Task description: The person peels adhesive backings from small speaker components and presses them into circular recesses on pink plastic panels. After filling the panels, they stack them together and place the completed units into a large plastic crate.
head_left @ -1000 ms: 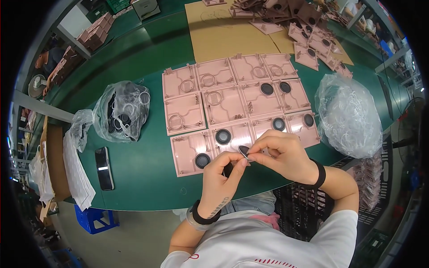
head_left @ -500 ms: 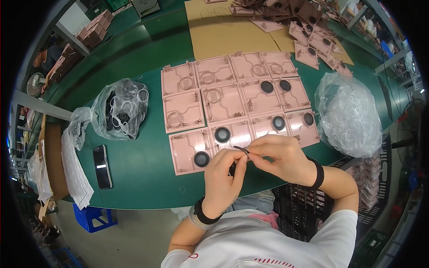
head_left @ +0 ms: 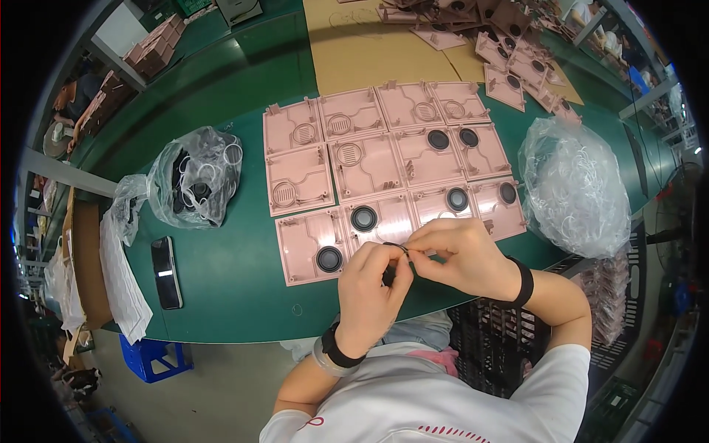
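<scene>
My left hand [head_left: 369,284] and my right hand [head_left: 465,258] meet at the near edge of a block of pink plastic panels [head_left: 369,173]. Both pinch a thin black curved piece [head_left: 394,244] between thumb and fingertips. The fingers hide most of it, so its full shape does not show. Something dark also shows inside the curl of my left hand. Black round parts with greyish centres, such as the one nearest my left hand [head_left: 329,259], sit on several panels. Other panels show only a bare round slotted grille [head_left: 348,154].
To the left lie a clear bag [head_left: 198,179] of black parts and white rings, and a phone [head_left: 167,273]. A bulging bag of clear rings [head_left: 576,188] stands right. Beyond the panels, more pink panels [head_left: 509,55] are heaped on cardboard [head_left: 347,63].
The black curved piece sticks out less above my left fingertips and lies flatter. Both hands keep their pinch, with only slight finger movement. The whole view has shifted a little.
</scene>
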Motion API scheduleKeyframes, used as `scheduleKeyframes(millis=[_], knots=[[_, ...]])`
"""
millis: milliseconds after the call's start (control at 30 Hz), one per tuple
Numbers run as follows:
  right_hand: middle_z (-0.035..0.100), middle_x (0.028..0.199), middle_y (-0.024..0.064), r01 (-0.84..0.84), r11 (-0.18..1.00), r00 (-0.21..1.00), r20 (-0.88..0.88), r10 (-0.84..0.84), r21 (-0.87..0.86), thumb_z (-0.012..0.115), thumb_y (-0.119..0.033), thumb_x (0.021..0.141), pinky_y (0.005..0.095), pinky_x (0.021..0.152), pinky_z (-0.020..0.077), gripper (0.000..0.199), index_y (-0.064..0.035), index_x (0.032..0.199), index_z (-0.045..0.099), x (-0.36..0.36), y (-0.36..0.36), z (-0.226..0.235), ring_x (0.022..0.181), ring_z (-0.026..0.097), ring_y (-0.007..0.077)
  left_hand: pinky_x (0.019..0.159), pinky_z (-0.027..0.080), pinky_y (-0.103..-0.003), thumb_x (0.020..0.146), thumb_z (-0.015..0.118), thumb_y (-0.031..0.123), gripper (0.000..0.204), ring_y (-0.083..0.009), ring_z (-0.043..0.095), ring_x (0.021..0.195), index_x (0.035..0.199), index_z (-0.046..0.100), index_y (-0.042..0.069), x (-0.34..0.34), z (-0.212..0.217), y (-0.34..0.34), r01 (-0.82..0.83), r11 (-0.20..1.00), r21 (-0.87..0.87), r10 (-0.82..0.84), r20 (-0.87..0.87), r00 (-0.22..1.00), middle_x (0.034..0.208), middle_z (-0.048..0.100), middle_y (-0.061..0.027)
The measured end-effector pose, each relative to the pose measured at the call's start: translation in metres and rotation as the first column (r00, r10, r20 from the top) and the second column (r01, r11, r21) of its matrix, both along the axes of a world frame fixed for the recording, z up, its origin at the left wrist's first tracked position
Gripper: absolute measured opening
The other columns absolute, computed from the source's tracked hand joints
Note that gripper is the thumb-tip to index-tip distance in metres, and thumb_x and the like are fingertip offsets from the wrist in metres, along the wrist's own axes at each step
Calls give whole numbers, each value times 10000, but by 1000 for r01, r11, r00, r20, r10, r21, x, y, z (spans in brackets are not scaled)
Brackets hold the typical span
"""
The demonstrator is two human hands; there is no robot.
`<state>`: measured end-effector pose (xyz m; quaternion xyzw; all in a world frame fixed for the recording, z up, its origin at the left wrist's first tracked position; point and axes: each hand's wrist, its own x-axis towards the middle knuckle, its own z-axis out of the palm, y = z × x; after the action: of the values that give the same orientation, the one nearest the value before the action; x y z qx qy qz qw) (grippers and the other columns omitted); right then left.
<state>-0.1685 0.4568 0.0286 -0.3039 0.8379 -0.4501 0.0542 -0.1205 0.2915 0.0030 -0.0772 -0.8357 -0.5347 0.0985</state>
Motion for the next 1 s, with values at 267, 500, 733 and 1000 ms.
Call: scheduleKeyframes(millis=[267, 500, 733, 1000], knots=[[669, 825, 81, 1, 1000, 986, -169, -6, -26, 681, -17, 731, 232, 471, 445, 135, -2, 865, 676, -4, -3, -10, 569, 576, 127, 532, 432, -335, 760, 643, 28, 99, -245, 550, 602, 806, 556, 38, -3, -3, 1, -88, 993, -81, 84, -44, 995, 744, 537, -91], [611, 756, 54, 136, 991, 974, -184, -133, 4, 700, -1, 716, 225, 431, 355, 171, -28, 866, 622, 14, -13, 8, 492, 450, 97, 577, 441, -379, 764, 624, 84, 105, -286, 538, 684, 798, 529, 55, 0, -7, 3, -119, 987, -104, 104, -145, 984, 744, 502, -97], [543, 710, 32, 114, 991, 980, -174, -101, 67, 679, 36, 739, 234, 457, 355, 146, -14, 831, 577, 17, -20, 11, 506, 420, 109, 582, 433, -359, 743, 636, 50, 112, -293, 540, 665, 777, 532, 26, 4, -3, -3, -175, 984, -46, 162, -201, 966, 749, 533, -110], [526, 903, -2, 306, 919, 844, 517, -141, -249, 646, 28, 783, 197, 637, 387, 151, -28, 896, 563, 2, 6, -11, 727, 473, 62, 569, 401, -342, 746, 610, 60, 115, -275, 528, 649, 766, 506, 13, 1, -12, -1, -59, 938, 342, 98, -98, 990, 718, 523, -114]])
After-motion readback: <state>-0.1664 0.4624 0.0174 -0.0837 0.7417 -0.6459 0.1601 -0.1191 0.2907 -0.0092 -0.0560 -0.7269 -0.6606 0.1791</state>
